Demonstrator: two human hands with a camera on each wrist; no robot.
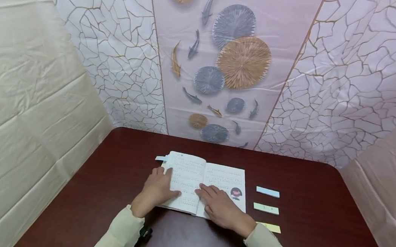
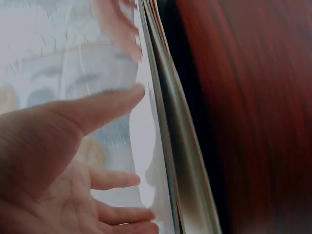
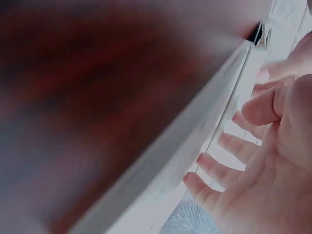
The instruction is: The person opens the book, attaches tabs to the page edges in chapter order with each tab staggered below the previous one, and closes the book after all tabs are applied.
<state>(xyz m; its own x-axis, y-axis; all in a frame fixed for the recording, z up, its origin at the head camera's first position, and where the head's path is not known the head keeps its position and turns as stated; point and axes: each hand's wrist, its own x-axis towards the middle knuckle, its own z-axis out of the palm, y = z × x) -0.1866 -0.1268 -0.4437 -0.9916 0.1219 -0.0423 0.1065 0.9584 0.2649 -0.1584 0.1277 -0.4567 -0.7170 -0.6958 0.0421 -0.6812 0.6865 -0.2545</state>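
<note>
An open book (image 1: pixel 188 168) lies on the dark table, printed text on both pages and a small round picture on the right one. My left hand (image 1: pixel 158 187) rests on the left page's outer side, thumb and fingers spread; the left wrist view shows those fingers (image 2: pixel 114 179) extended at the pages. Across the lower right page lies my right hand (image 1: pixel 218 206), its fingertips near the central fold. In the right wrist view its fingers (image 3: pixel 214 170) are fairly straight against the paper. A pale blue sticky tab (image 1: pixel 162 158) sticks out from the book's upper left edge.
Right of the book lie a blue strip (image 1: pixel 267 192), a green strip (image 1: pixel 265 208) and a yellow strip (image 1: pixel 271 227), the last partly behind my right forearm. A small black object (image 1: pixel 145 232) is beside my left sleeve. Patterned cloth walls (image 1: pixel 130 59) enclose the table (image 1: pixel 303 183).
</note>
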